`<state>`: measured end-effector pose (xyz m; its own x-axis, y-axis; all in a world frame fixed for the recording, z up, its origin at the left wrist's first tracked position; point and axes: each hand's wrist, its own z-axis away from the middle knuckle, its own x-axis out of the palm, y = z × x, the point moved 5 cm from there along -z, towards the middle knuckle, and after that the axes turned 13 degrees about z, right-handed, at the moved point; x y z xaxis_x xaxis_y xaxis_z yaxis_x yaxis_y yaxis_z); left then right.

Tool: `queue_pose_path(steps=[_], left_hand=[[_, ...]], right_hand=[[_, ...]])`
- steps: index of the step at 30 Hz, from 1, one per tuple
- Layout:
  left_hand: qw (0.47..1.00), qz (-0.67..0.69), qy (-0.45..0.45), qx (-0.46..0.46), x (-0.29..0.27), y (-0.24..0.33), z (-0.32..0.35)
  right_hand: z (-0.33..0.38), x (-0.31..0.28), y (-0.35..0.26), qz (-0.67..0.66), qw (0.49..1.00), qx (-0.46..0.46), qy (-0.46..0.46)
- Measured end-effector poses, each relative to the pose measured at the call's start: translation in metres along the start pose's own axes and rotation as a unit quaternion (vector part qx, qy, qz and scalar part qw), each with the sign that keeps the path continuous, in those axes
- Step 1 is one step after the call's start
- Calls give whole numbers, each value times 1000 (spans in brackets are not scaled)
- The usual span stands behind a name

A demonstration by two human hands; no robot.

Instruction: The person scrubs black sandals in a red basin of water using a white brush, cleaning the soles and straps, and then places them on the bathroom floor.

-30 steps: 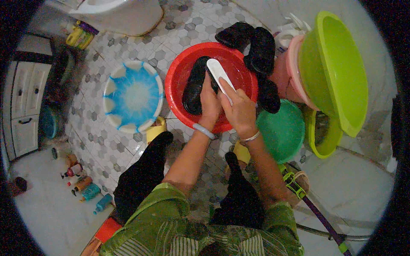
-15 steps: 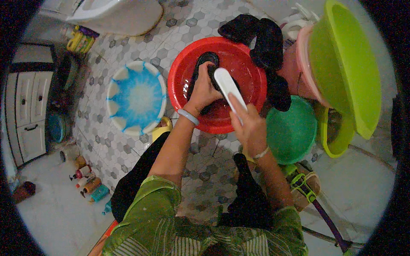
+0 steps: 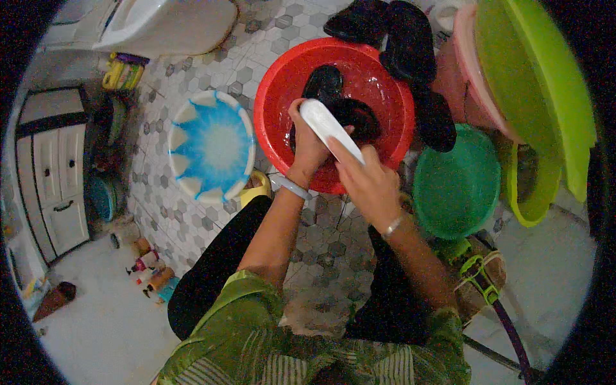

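Observation:
A white-backed scrubbing brush (image 3: 328, 127) is gripped by my right hand (image 3: 372, 187), its fingers wrapped round the handle end. The brush head lies over the fingers of my left hand (image 3: 310, 146), and its bristles are hidden beneath. My left hand is closed on a black shoe (image 3: 323, 82) inside the red basin (image 3: 272, 96); the brush hides part of the grip. Right of it in the basin is another dark shoe-like item (image 3: 360, 120), wet and partly covered by the brush.
Black shoes (image 3: 410, 42) lie against the basin's far right rim. A green basin (image 3: 457, 183) stands to the right, beside pink and lime tubs (image 3: 545, 83). Left is a blue-and-white basin (image 3: 215, 147); a yellow item (image 3: 256, 186) sits near my knee. Bottles (image 3: 151, 269) line the left wall.
The brush has moved left across my left hand and lies at a flatter slant. My right hand has followed it. The whole view has shifted slightly, so the basins appear farther right.

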<state>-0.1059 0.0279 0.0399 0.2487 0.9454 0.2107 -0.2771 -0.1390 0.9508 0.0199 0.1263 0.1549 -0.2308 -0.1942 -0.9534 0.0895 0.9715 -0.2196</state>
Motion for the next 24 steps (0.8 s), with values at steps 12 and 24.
queue_pose_path(steps=[12,24], left_hand=[[1000,4,8,1,-44,-19,-21],[950,278,104,-94,-10,7,-5]], right_hand=[[35,34,49,-354,928,101,-61],[5,63,25,-216,974,-10,-64]])
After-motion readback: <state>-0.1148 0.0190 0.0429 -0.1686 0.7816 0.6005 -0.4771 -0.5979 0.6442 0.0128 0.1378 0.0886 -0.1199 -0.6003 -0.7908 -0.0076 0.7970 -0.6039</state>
